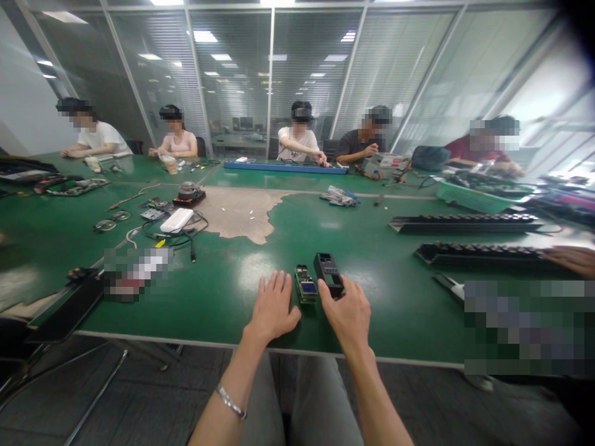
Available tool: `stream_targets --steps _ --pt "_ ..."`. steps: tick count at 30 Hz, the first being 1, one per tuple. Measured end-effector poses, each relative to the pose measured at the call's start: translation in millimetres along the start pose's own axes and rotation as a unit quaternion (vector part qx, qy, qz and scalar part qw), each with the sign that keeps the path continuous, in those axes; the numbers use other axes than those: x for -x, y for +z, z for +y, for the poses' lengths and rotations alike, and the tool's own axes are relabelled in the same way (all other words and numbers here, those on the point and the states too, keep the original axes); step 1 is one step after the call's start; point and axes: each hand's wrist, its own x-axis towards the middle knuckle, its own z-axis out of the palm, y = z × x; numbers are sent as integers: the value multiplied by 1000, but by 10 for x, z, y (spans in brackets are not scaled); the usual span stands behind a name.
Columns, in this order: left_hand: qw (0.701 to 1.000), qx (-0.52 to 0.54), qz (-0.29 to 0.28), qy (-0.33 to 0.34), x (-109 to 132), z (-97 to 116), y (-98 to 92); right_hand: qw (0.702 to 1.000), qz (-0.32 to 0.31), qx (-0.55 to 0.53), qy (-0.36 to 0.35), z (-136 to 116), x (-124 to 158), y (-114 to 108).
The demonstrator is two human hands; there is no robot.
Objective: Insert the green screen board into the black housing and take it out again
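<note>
My left hand [274, 305] lies flat on the green tabletop with its fingers stretched out and nothing in it. Just to its right is a small green circuit board [305, 287] with a dark blue display, resting on the table. My right hand [348, 308] grips the near end of a black plastic housing [328, 271] that has rectangular cutouts, thumb on one side and fingers on the other. The housing stands beside the board, its far end uncovered. The fingertips of my right hand are partly hidden behind it.
Left of me lie a white power bank [177, 220], cables and eyeglasses [111, 220]. Long black strips [465, 223] and a green basket [483, 195] are on the right. A blue bar [286, 167] lies across the table, where several people sit. The table's front edge [209, 341] is close.
</note>
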Motion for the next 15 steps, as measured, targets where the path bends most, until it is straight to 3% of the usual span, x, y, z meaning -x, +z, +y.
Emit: stream_targets --steps 6,15 --pt "1000 11 5 -8 -7 -8 18 996 -45 57 46 251 72 64" --pt "1000 -3 6 -12 -38 -6 57 995 -62 53 55 311 127 100"
